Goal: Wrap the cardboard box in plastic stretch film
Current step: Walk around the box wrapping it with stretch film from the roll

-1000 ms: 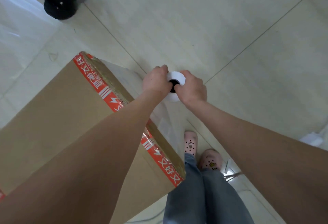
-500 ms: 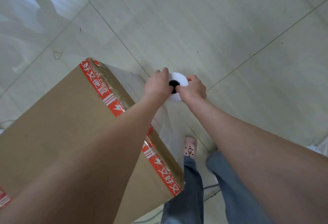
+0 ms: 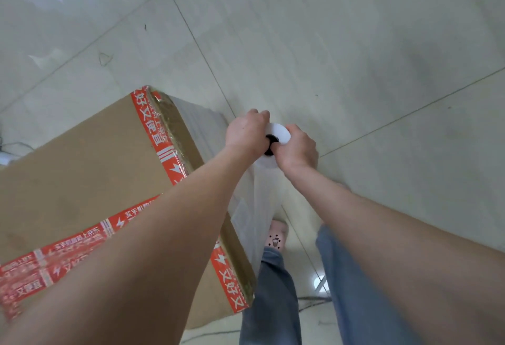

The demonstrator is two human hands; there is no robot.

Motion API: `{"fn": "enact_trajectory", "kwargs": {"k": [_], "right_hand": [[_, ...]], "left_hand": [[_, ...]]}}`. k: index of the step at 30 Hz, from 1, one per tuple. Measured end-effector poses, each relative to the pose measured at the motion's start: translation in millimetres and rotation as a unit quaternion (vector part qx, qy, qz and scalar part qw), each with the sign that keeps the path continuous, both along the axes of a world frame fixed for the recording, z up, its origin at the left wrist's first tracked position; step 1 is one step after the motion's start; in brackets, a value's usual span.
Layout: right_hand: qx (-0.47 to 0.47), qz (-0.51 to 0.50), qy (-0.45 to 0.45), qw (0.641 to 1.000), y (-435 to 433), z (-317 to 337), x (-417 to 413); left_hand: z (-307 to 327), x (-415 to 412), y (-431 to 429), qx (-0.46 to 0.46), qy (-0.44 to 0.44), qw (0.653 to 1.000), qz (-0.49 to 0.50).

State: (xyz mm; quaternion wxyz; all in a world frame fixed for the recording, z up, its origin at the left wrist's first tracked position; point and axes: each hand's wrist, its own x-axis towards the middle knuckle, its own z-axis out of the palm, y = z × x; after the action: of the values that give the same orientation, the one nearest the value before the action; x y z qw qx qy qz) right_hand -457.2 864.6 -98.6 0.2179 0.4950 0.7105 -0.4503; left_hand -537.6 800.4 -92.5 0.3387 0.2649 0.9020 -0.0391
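Roll of stretch film [image 3: 279, 132]: white, held upright beside the far right corner of the cardboard box [image 3: 82, 178]. Long axis near vertical; upper end with its dark core hole faces the camera. Only that end shows, since the hands cover the rest.

Left grip [image 3: 247, 133]: fingers curled round the roll's upper end from the left.
Right grip [image 3: 298, 148]: fingers curled round the same end from the right, thumb at the core hole.

Film sheet [image 3: 255, 209]: clear, runs from the roll back along the box's right-hand side face, between box and legs.

Cardboard box: brown, standing on the floor [image 3: 369, 52], top face up. Its right top edge runs from upper left to lower right, bound in red printed tape [image 3: 153, 128]; a second red band crosses the top. The left forearm hides part of both.

Around: jeans [image 3: 273, 295], a pink shoe [image 3: 278, 235], and a thin cable [image 3: 16, 144] at the left edge.
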Motion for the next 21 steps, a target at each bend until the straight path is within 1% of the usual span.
{"fn": "enact_trajectory", "kwargs": {"k": [2,5,6,8,11,12,13,17,20,21], "right_hand": [[0.005,0.037,0.019,0.999,5,0,-9],[0.0,0.093,0.034,0.995,9,0,-33],[-0.008,0.105,0.035,0.994,8,0,-39],[-0.032,0.103,0.016,0.994,3,0,-45],[-0.107,0.014,-0.038,0.993,-6,-3,-41],[-0.116,-0.007,-0.046,0.992,-7,-4,-40],[-0.116,-0.005,-0.049,0.992,-6,-4,-39],[-0.063,0.077,-0.034,0.994,2,-4,-42],[-0.017,0.163,-0.013,0.986,3,0,-49],[0.005,0.197,-0.006,0.98,3,2,-54]], "left_hand": [[2,-5,-1,0.006,0.012,0.999,0.031],[4,-16,-12,0.011,0.021,0.992,0.126],[4,-19,-17,0.01,0.026,0.988,0.149],[5,-23,-25,0.001,0.028,0.986,0.166],[8,-23,-28,-0.013,0.008,0.985,0.17],[8,-22,-27,-0.016,0.0,0.985,0.17],[8,-20,-26,-0.017,-0.005,0.986,0.167],[8,-15,-16,-0.012,0.009,0.991,0.131],[6,-19,-13,-0.009,0.022,0.997,0.073],[6,-23,-14,-0.011,0.026,0.997,0.066]]}}
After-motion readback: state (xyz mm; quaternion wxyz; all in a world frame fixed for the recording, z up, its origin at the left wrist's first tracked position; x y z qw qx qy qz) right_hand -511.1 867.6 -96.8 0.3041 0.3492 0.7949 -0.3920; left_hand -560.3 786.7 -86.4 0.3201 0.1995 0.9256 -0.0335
